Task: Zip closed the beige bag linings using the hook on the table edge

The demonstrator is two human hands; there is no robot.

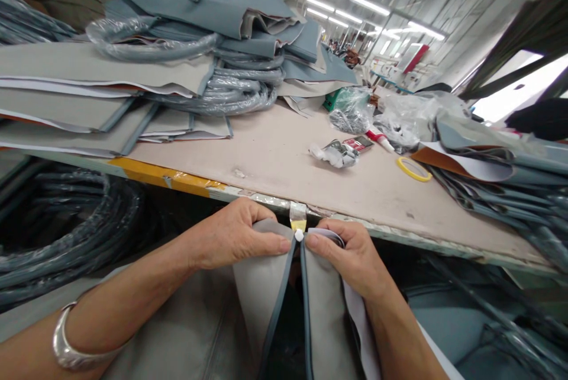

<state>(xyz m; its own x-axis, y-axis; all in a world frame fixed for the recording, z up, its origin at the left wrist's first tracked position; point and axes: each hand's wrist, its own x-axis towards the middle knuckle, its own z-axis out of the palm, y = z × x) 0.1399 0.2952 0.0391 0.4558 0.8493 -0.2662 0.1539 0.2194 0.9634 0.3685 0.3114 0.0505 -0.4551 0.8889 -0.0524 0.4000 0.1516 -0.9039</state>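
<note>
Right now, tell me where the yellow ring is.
In the head view, the yellow ring lies on the tabletop, right of centre, just left of the folded blue-grey stack and to the right of the red-and-white tube.

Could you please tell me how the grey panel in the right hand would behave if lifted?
The grey panel is probably floppy: its top curls beside the right hand. It seems light for its size, with thin visible edges.
</note>
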